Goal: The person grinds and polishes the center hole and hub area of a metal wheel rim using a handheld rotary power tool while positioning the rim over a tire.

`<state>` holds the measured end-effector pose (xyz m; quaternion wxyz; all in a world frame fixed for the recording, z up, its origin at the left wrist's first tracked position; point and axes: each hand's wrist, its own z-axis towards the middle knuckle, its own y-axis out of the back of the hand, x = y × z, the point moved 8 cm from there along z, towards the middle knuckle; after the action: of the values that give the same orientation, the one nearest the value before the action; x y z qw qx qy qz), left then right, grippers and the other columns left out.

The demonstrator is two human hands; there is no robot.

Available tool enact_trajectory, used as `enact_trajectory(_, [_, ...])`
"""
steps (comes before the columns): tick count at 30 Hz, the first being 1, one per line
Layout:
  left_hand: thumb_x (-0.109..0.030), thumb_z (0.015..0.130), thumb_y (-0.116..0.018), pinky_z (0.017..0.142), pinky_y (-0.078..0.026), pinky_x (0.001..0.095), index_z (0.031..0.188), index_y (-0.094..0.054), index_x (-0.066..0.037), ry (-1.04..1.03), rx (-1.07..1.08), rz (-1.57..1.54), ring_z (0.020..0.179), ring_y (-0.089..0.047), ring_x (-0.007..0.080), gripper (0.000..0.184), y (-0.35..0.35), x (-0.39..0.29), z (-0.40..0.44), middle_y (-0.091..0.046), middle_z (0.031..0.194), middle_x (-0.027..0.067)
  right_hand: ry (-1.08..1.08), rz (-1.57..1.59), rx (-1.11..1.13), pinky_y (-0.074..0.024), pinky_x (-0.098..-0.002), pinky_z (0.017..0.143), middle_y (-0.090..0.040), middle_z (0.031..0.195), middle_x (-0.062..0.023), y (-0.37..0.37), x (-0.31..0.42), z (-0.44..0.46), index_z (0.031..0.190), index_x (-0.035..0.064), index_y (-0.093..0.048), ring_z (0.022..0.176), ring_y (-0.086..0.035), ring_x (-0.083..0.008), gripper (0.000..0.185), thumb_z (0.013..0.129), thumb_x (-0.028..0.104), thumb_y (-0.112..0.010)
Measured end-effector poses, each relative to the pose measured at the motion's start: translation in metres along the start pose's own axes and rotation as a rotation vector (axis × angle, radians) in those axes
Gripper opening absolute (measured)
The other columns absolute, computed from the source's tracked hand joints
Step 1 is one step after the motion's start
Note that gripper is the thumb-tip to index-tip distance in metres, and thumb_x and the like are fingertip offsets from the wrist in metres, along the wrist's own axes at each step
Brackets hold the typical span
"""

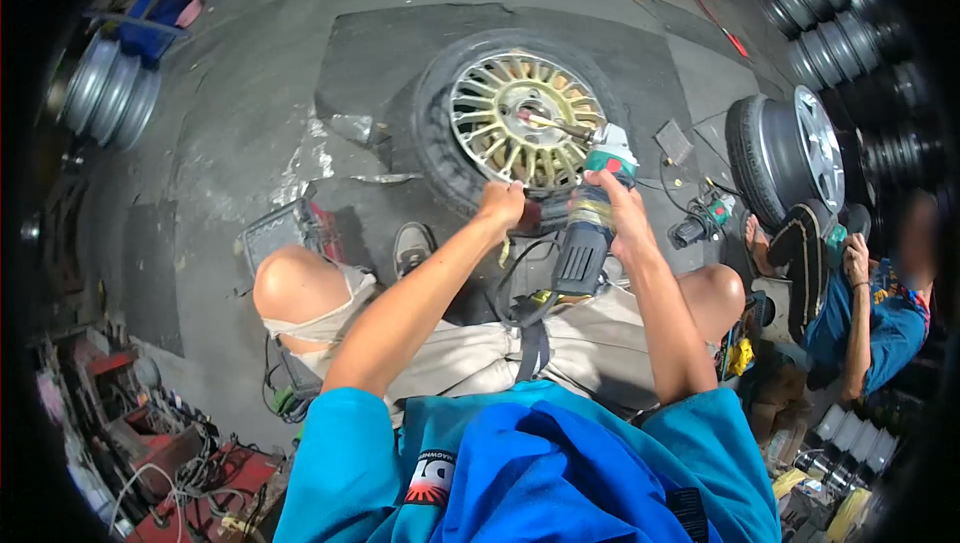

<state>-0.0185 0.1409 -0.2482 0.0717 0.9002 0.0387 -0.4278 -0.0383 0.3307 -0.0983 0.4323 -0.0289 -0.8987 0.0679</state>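
Observation:
A spoked wheel rim (487, 133) lies flat on a black tire (432, 133) in front of me. My right hand (622, 211) is wrapped round a green and black power tool (583, 253), whose long shaft (565, 128) reaches over the rim's hub. The tip looks reddish at the centre. At the rim's near edge, my left hand (502, 205) is closed, its fingers pressed against the rim's lip. A black cable runs from the tool's rear end between my legs.
At right a person (880, 313) sits by an upright wheel (785, 153), near another power tool (705, 218). Stacked rims (105, 93) stand left and upper right. A dark tray (275, 233) lies by my left knee; red machinery (150, 433) stands lower left.

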Motion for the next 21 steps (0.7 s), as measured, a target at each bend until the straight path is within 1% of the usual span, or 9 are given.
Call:
enact_trajectory(2, [-0.037, 0.110, -0.052, 0.062, -0.063, 0.0366, 0.095, -0.071, 0.009, -0.087, 0.015, 0.314, 0.073, -0.077, 0.0259, 0.051, -0.008, -0.007, -0.004, -0.077, 0.087, 0.0167, 0.031, 0.016, 0.001, -0.0638, -0.0419, 0.070, -0.070, 0.091, -0.0138, 0.014, -0.002, 0.005, 0.113, 0.0022, -0.060, 0.078, -0.074, -0.0273, 0.040, 0.086, 0.026, -0.077])
enact_trajectory(4, [-0.042, 0.109, -0.052, 0.056, -0.060, 0.0336, 0.095, -0.073, 0.008, 0.061, 0.346, 0.445, 0.067, -0.075, 0.0220, 0.057, -0.013, -0.027, -0.039, -0.077, 0.084, 0.0167, 0.050, 0.052, -0.020, -0.0646, -0.0433, 0.068, -0.070, 0.091, -0.0143, 0.020, -0.007, 0.009, 0.113, 0.0017, -0.059, 0.078, -0.074, -0.0283, 0.041, 0.086, 0.027, -0.077])
enact_trajectory(8, [-0.059, 0.104, -0.057, 0.061, -0.057, 0.0298, 0.111, -0.071, 0.007, -0.278, 0.521, 0.426, 0.067, -0.070, 0.0156, 0.067, -0.012, -0.091, -0.052, -0.074, 0.081, 0.0126, -0.021, 0.149, -0.088, -0.0616, -0.0392, 0.066, -0.069, 0.090, -0.0115, 0.024, -0.026, 0.026, 0.113, 0.0039, -0.062, 0.070, -0.072, -0.0253, 0.040, 0.083, 0.025, -0.080])
enact_trajectory(10, [-0.071, 0.096, -0.058, 0.089, -0.057, 0.0407, 0.115, -0.071, 0.006, -0.338, 0.508, 0.442, 0.099, -0.075, 0.0313, 0.080, -0.023, -0.108, -0.052, -0.077, 0.101, 0.0228, 0.044, 0.199, -0.070, -0.0610, -0.0372, 0.070, -0.071, 0.093, -0.0084, 0.018, -0.029, 0.035, 0.110, 0.0046, -0.064, 0.079, -0.072, -0.0211, 0.034, 0.086, 0.024, -0.078])
enact_trajectory(11, [-0.072, 0.094, -0.062, 0.078, -0.056, 0.0356, 0.131, -0.056, 0.010, -0.290, 0.514, 0.400, 0.089, -0.070, 0.0243, 0.089, -0.035, -0.106, -0.046, -0.072, 0.100, 0.0186, 0.061, 0.212, -0.099, -0.0598, -0.0365, 0.075, -0.071, 0.095, -0.0068, 0.023, -0.037, 0.045, 0.109, 0.0047, -0.066, 0.084, -0.071, -0.0192, 0.032, 0.087, 0.024, -0.079])
enact_trajectory(13, [-0.075, 0.088, -0.068, 0.080, -0.056, 0.0337, 0.146, -0.040, 0.015, -0.264, 0.514, 0.325, 0.094, -0.066, 0.0222, 0.111, -0.062, -0.106, -0.037, -0.065, 0.111, 0.0210, 0.064, 0.197, -0.129, -0.0547, -0.0350, 0.087, -0.070, 0.097, -0.0016, 0.022, -0.043, 0.060, 0.105, 0.0041, -0.069, 0.093, -0.067, -0.0157, 0.029, 0.089, 0.025, -0.080])
enact_trajectory(14, [-0.077, 0.084, -0.070, 0.092, -0.056, 0.0368, 0.146, -0.037, 0.018, -0.281, 0.509, 0.294, 0.108, -0.067, 0.0270, 0.118, -0.073, -0.105, -0.036, -0.063, 0.124, 0.0275, 0.085, 0.097, -0.162, -0.0530, -0.0357, 0.086, -0.069, 0.095, -0.0034, 0.022, -0.037, 0.062, 0.103, 0.0025, -0.069, 0.089, -0.065, -0.0175, 0.032, 0.087, 0.027, -0.081])
enact_trajectory(15, [-0.080, 0.076, -0.075, 0.114, -0.043, 0.0425, 0.147, -0.035, 0.019, -0.251, 0.459, 0.393, 0.135, -0.055, 0.0378, 0.129, -0.070, -0.118, -0.045, -0.050, 0.144, 0.0360, 0.130, 0.137, -0.212, -0.0527, -0.0361, 0.084, -0.067, 0.094, -0.0045, 0.023, -0.037, 0.067, 0.102, 0.0021, -0.068, 0.088, -0.064, -0.0182, 0.033, 0.085, 0.027, -0.082])
enact_trajectory(21, [-0.081, 0.075, -0.073, 0.121, -0.036, 0.0469, 0.151, -0.029, 0.018, -0.242, 0.384, 0.437, 0.146, -0.040, 0.0479, 0.132, -0.076, -0.121, -0.038, -0.038, 0.150, 0.0431, 0.155, 0.186, -0.294, -0.0523, -0.0364, 0.081, -0.066, 0.092, -0.0056, 0.008, -0.026, 0.080, 0.101, 0.0015, -0.067, 0.087, -0.063, -0.0189, 0.035, 0.083, 0.028, -0.083])
